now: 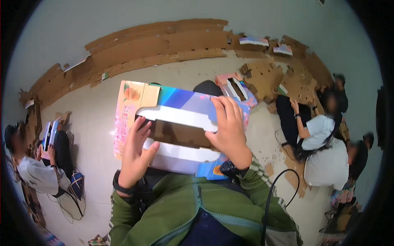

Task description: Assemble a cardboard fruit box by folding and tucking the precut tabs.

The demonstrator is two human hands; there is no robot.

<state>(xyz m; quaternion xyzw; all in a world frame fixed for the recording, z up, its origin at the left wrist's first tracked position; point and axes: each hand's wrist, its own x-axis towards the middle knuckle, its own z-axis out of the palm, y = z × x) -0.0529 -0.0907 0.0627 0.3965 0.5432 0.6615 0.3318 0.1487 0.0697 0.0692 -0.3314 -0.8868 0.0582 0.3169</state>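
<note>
A printed cardboard box in blue, purple, pink and orange lies across in front of my torso. A long opening in its upper face shows the brown inside, with white flaps along both long edges. My left hand is at the left end of this opening, fingers and thumb spread, the fingertips by the orange panel's edge. My right hand grips the right end of the box, its fingers over the blue panel and its thumb at the opening's edge. What lies under the box is hidden.
Another printed box stands on the floor just beyond. Flattened brown cardboard lies ahead to the right, and cardboard strips line the wall. A person with a box sits at left; other people sit at right. A black cable loops beside my right arm.
</note>
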